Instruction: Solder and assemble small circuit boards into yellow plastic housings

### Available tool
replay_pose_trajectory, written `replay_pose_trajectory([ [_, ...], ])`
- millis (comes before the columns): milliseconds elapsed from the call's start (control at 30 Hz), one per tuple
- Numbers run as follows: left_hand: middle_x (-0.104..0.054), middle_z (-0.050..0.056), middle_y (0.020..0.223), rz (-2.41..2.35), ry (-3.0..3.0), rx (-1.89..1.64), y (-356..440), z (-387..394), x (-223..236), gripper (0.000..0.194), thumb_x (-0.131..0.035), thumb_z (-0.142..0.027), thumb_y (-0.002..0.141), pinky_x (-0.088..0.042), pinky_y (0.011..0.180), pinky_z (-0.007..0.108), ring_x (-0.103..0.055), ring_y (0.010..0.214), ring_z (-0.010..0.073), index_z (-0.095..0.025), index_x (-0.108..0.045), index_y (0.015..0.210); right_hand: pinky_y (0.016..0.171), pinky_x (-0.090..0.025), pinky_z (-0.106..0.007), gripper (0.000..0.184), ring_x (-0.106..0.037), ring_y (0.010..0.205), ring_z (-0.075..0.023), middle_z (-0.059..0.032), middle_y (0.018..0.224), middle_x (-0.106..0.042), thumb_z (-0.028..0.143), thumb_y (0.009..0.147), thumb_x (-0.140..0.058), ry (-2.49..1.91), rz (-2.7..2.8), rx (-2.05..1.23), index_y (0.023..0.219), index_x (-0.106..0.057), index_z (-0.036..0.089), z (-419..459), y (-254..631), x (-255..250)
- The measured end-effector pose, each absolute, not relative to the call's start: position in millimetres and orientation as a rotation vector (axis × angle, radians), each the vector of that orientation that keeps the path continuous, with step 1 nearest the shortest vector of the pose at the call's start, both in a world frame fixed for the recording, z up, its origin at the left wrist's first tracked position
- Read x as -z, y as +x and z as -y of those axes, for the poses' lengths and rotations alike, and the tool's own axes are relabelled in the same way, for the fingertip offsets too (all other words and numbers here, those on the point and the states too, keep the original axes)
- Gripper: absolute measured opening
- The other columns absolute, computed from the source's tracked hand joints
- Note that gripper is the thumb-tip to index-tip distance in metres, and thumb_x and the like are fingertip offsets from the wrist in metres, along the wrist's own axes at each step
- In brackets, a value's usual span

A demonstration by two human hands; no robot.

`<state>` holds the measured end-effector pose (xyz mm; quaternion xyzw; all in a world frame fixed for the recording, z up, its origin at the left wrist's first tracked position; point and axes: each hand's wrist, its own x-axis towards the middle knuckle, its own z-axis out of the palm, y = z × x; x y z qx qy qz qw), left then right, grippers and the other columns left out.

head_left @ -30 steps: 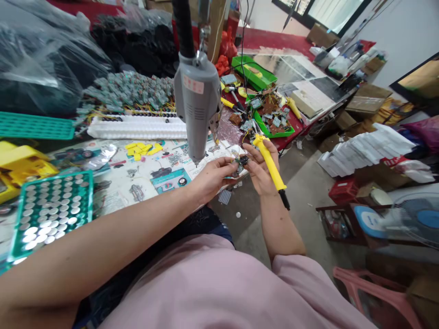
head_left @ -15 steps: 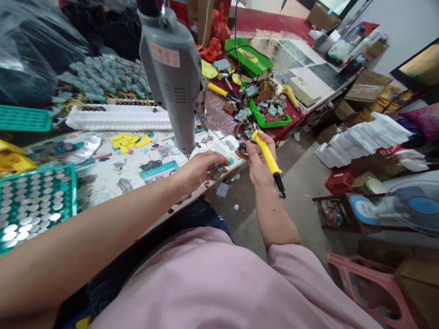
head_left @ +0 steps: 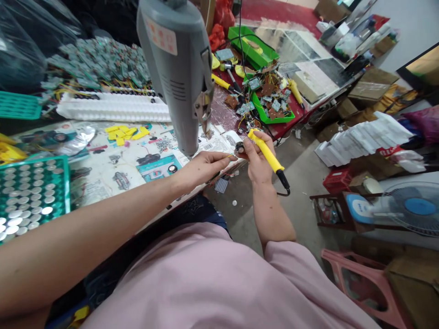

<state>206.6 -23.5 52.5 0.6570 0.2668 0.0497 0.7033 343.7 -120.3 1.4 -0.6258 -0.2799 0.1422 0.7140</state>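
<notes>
My right hand (head_left: 259, 160) is closed round a yellow-handled soldering iron (head_left: 268, 153), whose black cord end points down toward my forearm. Between the thumb and fingertips of that same hand sits a small round black part (head_left: 239, 147). My left hand (head_left: 207, 165) pinches a thin yellowish wire (head_left: 230, 156) just to the left of the black part. What the wire joins to under the left fingers is hidden. A grey electric screwdriver (head_left: 174, 77) hangs tip down just above and beyond my left hand.
A green tray of silver discs (head_left: 66, 183) lies left. Yellow pieces (head_left: 125, 132), a white foam strip (head_left: 113, 109) and heaped circuit boards (head_left: 103, 64) are behind. Bright green trays (head_left: 290, 119) with boards and wires stand right. A fan (head_left: 420, 205) is at far right.
My hands were together at a small part; they moved apart, and the left fingers now pinch a wire. The view has shifted, bringing the grey screwdriver closer. The soldering iron stays in my right hand.
</notes>
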Motion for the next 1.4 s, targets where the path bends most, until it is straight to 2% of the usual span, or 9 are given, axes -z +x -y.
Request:
replay_pose_trajectory([
  [167, -0.056, -0.004, 0.049, -0.573, 1.473, -0.112, 205.4, 21.7, -45.1, 0.028, -0.063, -0.031, 0.083, -0.032, 0.052, 0.02, -0.045, 0.049, 0.0099, -0.019, -0.08, 0.102, 0.058, -0.064, -0.027, 0.062, -0.066, 0.058, -0.0126, 0.0092, 0.064, -0.058, 0.059, 0.078, -0.074, -1.397, 0.601, -0.29, 0.128, -0.046, 0.035, 117.0, 338.5, -2.6],
  [333, -0.055, -0.005, 0.049, -0.474, 1.465, -0.075, 201.0, 20.8, -36.5, 0.041, -0.062, -0.034, 0.081, -0.032, 0.051, 0.021, -0.045, 0.046, 0.0105, -0.02, -0.073, 0.118, 0.061, -0.063, -0.03, 0.056, -0.066, 0.058, -0.014, 0.008, 0.064, -0.059, 0.051, 0.077, -0.076, -1.413, 0.598, -0.218, 0.122, -0.049, 0.033, 112.5, 338.2, -3.3],
  [533, -0.05, -0.004, 0.044, -0.559, 1.232, -0.068, 196.4, 22.0, -40.4, 0.029, -0.056, -0.02, 0.08, -0.03, 0.05, 0.022, -0.044, 0.043, 0.0097, -0.016, -0.074, 0.103, 0.083, -0.063, -0.034, 0.044, -0.071, 0.078, -0.0162, 0.0032, 0.08, -0.067, 0.05, 0.082, -0.073, -1.572, 0.76, -0.095, 0.118, -0.054, 0.032, 108.1, 362.4, 6.4],
  [700, -0.042, -0.007, 0.044, -0.617, 0.999, -0.044, 192.5, 19.1, -43.5, 0.023, -0.057, -0.012, 0.08, -0.032, 0.049, 0.022, -0.037, 0.039, 0.0065, -0.013, -0.073, 0.097, 0.099, -0.057, -0.032, 0.029, -0.073, 0.097, -0.0167, 0.0018, 0.091, -0.072, 0.037, 0.082, -0.074, -1.703, 0.85, -0.111, 0.107, -0.06, 0.029, 95.3, 382.7, 19.2],
  [867, -0.048, -0.006, 0.047, -0.699, 1.019, -0.068, 191.4, 17.6, -41.2, 0.022, -0.056, -0.01, 0.082, -0.03, 0.047, 0.021, -0.043, 0.041, 0.0067, -0.014, -0.073, 0.095, 0.109, -0.052, -0.036, 0.029, -0.071, 0.107, -0.0172, 0.0017, 0.103, -0.072, 0.039, 0.083, -0.074, -1.637, 0.859, -0.215, 0.107, -0.059, 0.032, 97.4, 371.8, 12.5],
  [1033, -0.059, -0.003, 0.056, -0.689, 1.15, -0.12, 189.7, 17.0, -30.1, 0.019, -0.057, -0.009, 0.081, -0.035, 0.047, 0.02, -0.047, 0.044, 0.0066, -0.016, -0.074, 0.084, 0.096, -0.06, -0.039, 0.044, -0.073, 0.101, -0.0201, -0.0002, 0.105, -0.074, 0.039, 0.076, -0.082, -1.483, 1.038, -0.404, 0.112, -0.057, 0.032, 121.4, 333.6, -5.5],
  [1133, -0.059, -0.002, 0.056, -0.645, 1.208, -0.107, 187.2, 17.3, -25.7, 0.018, -0.057, -0.011, 0.081, -0.037, 0.048, 0.021, -0.049, 0.044, 0.0078, -0.017, -0.073, 0.08, 0.1, -0.058, -0.041, 0.039, -0.074, 0.096, -0.0195, 0.0005, 0.104, -0.076, 0.035, 0.08, -0.08, -1.516, 1.147, -0.446, 0.113, -0.059, 0.033, 129.8, 321.8, -7.4],
  [1267, -0.059, -0.002, 0.051, -0.654, 1.171, -0.01, 181.9, 19.1, -26.7, 0.02, -0.055, -0.014, 0.088, -0.039, 0.048, 0.021, -0.054, 0.045, 0.0105, -0.017, -0.074, 0.095, 0.084, -0.062, -0.033, 0.032, -0.074, 0.082, -0.0153, 0.0024, 0.096, -0.077, 0.031, 0.088, -0.071, -1.557, 1.187, -0.341, 0.117, -0.056, 0.032, 128.8, 321.5, 0.7],
  [1400, -0.071, 0.003, 0.07, -0.702, 0.965, 0.064, 175.5, 16.1, -32.6, 0.02, -0.056, -0.012, 0.09, -0.046, 0.054, 0.021, -0.066, 0.059, 0.0117, -0.015, -0.07, 0.104, 0.064, -0.06, -0.025, 0.039, -0.073, 0.073, -0.0128, 0.0039, 0.087, -0.075, 0.035, 0.086, -0.074, -1.46, 1.108, -0.169, 0.116, -0.049, 0.029, 121.8, 327.8, 13.2],
])
